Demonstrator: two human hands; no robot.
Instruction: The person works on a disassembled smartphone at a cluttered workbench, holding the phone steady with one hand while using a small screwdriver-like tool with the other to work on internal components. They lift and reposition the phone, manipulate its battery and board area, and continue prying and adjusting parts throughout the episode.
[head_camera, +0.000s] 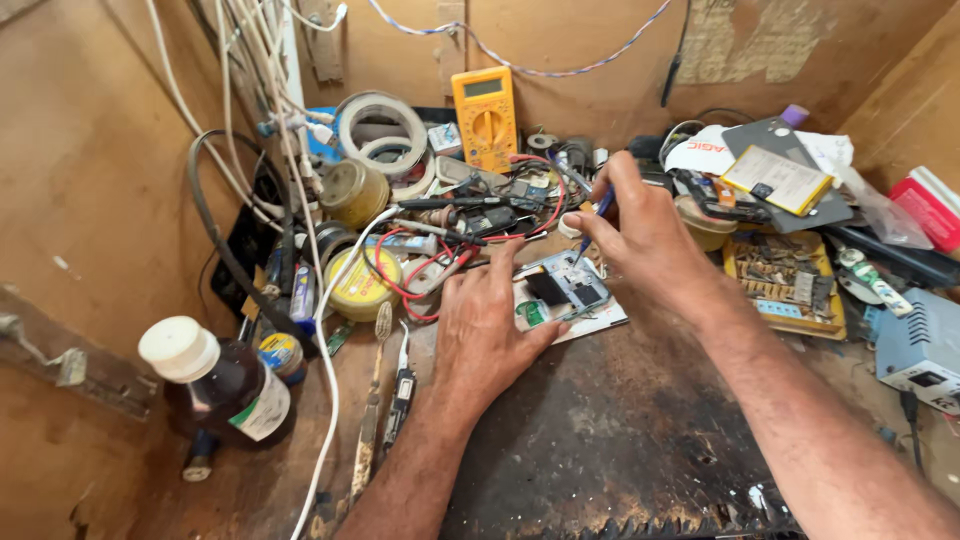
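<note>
Left hand (490, 330) pins circuit board (565, 290); right hand (640, 235) crowded by clutter.

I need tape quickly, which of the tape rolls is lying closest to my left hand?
The yellow tape roll, lying flat just beside the left hand. The white rolls stand farther back near the wall.

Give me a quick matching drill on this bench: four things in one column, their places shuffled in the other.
Things:
1. yellow multimeter
2. brown bottle
3. opened phone
4. grey box

Places:
A. far right edge
B. under the left hand and right hand
C. leaning on the back wall
D. near left corner

Pairs: 1-C, 2-D, 3-B, 4-A
</note>
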